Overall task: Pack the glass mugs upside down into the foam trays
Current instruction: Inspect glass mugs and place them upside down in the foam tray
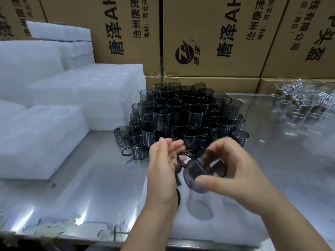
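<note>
Fingers of the right hand (241, 171) are curling round a smoky mug (201, 169), holding it tilted just above the foam tray (235, 225) at the near edge of the table (90, 178). The left hand (161, 169) is hovering beside its handle, fingers straight, holding nothing.

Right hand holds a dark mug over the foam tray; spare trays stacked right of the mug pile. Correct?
No. The head view shows the spare trays stacked left of the mug pile. The right hand does hold a dark mug over the foam tray.
</note>
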